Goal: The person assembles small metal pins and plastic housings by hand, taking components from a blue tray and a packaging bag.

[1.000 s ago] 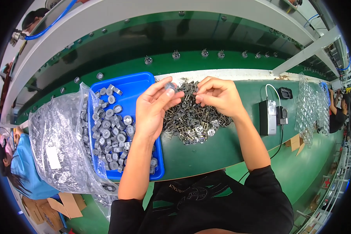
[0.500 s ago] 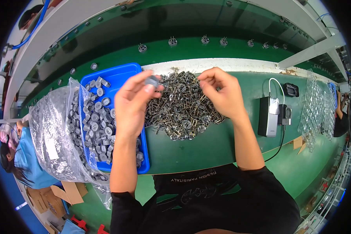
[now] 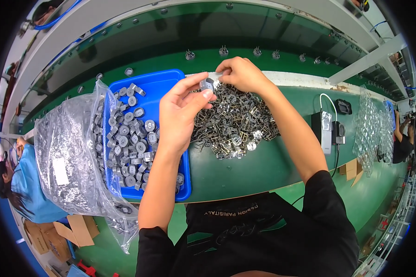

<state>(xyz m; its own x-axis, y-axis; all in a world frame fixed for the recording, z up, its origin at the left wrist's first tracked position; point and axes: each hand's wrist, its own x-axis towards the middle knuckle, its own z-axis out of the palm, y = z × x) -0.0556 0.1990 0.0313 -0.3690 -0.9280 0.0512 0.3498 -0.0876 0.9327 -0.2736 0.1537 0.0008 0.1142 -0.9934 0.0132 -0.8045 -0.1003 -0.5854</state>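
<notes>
A green tabletop [image 3: 263, 171] is seen carrying a clear plastic bag [image 3: 67, 152], a blue tray [image 3: 164, 85] of round grey parts, and a heap of metal clips [image 3: 233, 124] beside it. Above the heap's far edge, a small grey part [image 3: 209, 83] is pinched between the fingers of the left hand [image 3: 182, 113] and gripped by the closed right hand [image 3: 240, 74].

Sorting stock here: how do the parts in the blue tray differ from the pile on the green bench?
The round grey metal parts are chunky discs with centre holes, lying loosely inside the blue plastic tray. The tangled pile of thin metal clips is flat, angular, partly brass-toned, heaped straight on the green bench. Both are small metal pieces beside the left hand and right hand.
</notes>
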